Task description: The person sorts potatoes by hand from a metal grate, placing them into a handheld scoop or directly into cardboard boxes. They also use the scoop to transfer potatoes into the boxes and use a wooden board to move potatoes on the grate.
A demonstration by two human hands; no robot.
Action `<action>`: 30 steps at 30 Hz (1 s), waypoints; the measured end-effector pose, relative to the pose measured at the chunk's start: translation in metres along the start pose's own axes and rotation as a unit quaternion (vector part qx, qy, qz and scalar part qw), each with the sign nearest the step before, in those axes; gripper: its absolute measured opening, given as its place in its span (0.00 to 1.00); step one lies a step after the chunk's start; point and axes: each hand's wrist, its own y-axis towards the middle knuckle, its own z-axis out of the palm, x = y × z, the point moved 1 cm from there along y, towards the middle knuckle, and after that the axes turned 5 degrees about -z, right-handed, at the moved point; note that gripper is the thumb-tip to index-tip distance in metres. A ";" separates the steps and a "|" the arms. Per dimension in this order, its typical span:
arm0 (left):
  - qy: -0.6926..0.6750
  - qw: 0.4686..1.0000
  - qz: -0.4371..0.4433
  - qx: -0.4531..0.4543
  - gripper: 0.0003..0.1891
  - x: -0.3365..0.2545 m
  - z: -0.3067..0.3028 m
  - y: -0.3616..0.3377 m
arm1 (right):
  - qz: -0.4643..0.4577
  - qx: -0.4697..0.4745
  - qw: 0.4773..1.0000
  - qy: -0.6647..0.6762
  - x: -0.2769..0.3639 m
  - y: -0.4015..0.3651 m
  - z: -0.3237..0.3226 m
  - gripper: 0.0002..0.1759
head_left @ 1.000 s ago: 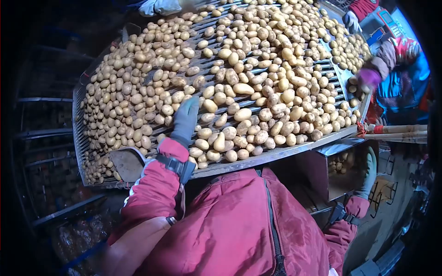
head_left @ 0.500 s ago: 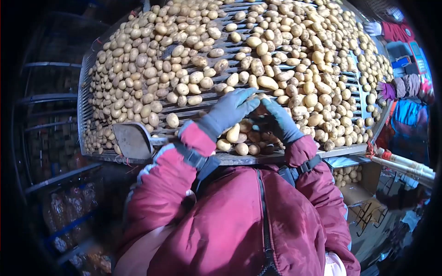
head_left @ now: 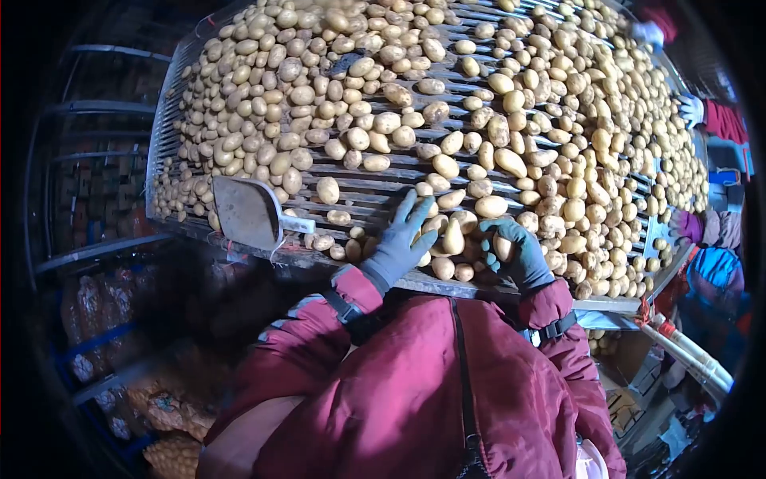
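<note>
My left hand (head_left: 396, 246), in a grey glove, rests on the slatted table near its front edge. Its fingers are spread, with the tips against a few potatoes. To its right my gloved right hand (head_left: 523, 259) curls its fingers around a potato (head_left: 503, 248). A pear-shaped potato (head_left: 453, 238) lies between the two hands. More loose potatoes (head_left: 566, 207) cover the table to the right, and another heap (head_left: 263, 120) spreads over the left side. Bare metal slats (head_left: 319, 182) show between the two heaps.
Left of my hands, a metal scoop (head_left: 246, 214) with a white handle lies at the front edge. Across the right side are co-workers' gloved hands, one white (head_left: 691, 110) and one purple (head_left: 686, 226). Pale poles (head_left: 690, 351) jut out at the right corner. Filled net sacks (head_left: 171, 407) sit lower left.
My hands were close together over the potatoes and are now apart. The right one has closed around a potato; the left has spread its fingers. The view has shifted slightly.
</note>
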 end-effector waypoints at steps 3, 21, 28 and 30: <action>-0.097 0.995 0.004 -0.024 0.26 0.028 -0.006 0.015 | -0.183 0.062 0.955 -0.223 -0.018 0.012 -0.028 0.12; 0.060 0.986 0.149 0.033 0.19 -0.022 0.001 0.048 | -0.084 -0.024 0.994 -0.070 -0.017 -0.049 -0.040 0.19; 0.306 0.923 0.135 0.189 0.24 -0.053 0.038 0.074 | 0.012 -0.022 1.000 -0.019 -0.008 -0.047 -0.025 0.19; 0.188 0.966 0.014 0.179 0.21 -0.056 0.037 0.083 | -0.048 -0.009 0.986 -0.161 -0.009 -0.048 -0.016 0.25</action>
